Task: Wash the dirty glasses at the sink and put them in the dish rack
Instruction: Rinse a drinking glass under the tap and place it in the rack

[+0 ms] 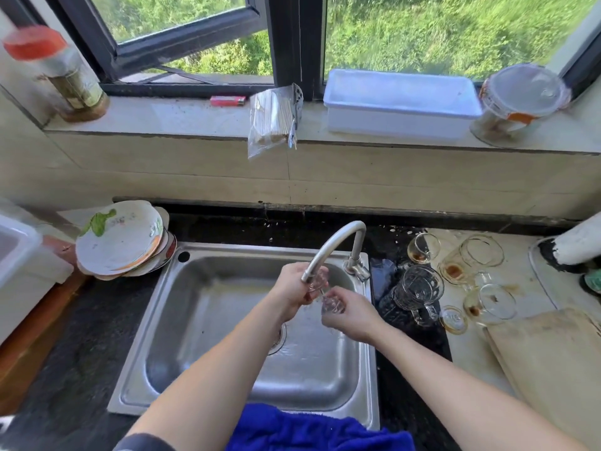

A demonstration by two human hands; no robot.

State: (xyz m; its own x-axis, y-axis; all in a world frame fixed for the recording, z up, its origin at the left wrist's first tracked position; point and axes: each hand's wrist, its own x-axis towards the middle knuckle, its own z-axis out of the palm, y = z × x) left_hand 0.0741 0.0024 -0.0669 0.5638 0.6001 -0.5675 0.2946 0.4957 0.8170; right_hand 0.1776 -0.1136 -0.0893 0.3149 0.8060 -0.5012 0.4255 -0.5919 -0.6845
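Over the steel sink (201,320), both hands hold a small clear glass (327,296) under the tap spout (328,247). My left hand (291,292) grips its upper part, just below the spout's mouth. My right hand (353,315) holds the lower end, fingers curled round it. Much of the glass is hidden by the fingers. On the counter to the right stand several dirty glasses with brown residue (453,270) and a clear glass mug (418,292). No dish rack is in view.
A stack of plates (122,242) sits left of the sink. A wooden board (549,362) lies at the right. A blue cloth (312,431) hangs at the sink's front edge. The window sill carries a white box (400,104), a jar (61,73) and a lighter (227,100).
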